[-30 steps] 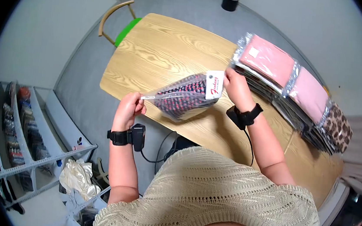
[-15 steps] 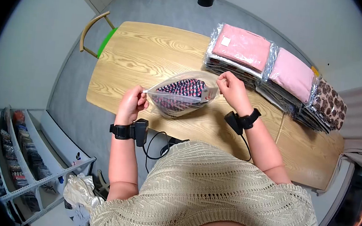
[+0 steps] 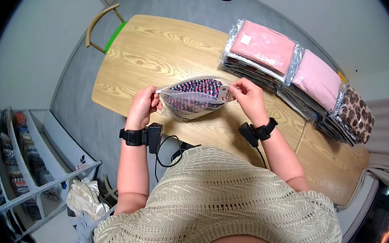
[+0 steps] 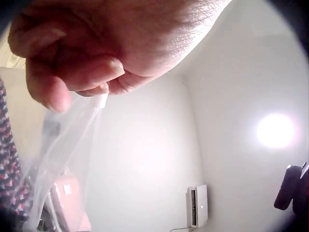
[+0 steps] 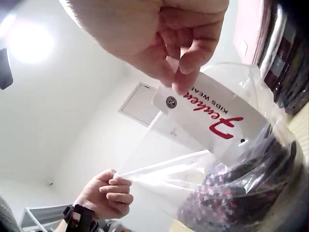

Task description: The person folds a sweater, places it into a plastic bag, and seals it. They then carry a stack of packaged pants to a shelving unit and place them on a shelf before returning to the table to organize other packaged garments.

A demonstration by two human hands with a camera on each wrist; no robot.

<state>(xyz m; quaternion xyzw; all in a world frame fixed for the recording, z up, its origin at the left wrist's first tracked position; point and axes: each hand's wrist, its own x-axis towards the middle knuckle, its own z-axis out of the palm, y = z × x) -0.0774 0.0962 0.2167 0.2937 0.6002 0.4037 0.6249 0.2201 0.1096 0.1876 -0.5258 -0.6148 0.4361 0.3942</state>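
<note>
A clear plastic zip bag [image 3: 181, 110] holds a folded dark garment [image 3: 202, 85] with red and white flecks. My left hand [image 3: 142, 106] pinches the bag's corner at its white zip end [image 4: 100, 100], fingers curled. The bag's mouth gapes between my two hands. At the right end, my right hand [image 3: 251, 101] pinches one corner of a white card tag [image 5: 207, 113] between thumb and fingertips. Red script and "KIDS WEAR" are printed on the tag, which slants down in the bag's mouth toward the garment.
Stacks of bagged clothes stand at the table's far right, with a pink piece [image 3: 265, 47], a paler pink one [image 3: 318, 79] and a leopard-print one [image 3: 355, 113] on top. The wooden table [image 3: 164, 48] lies under the bag. Left stand a green-seated chair [image 3: 115, 36] and shelving [image 3: 32, 152].
The bag's mouth has spread wider, and the tag has tilted and dropped into it. My right hand has shifted slightly left since half a second ago and now pinches the tag's corner.
</note>
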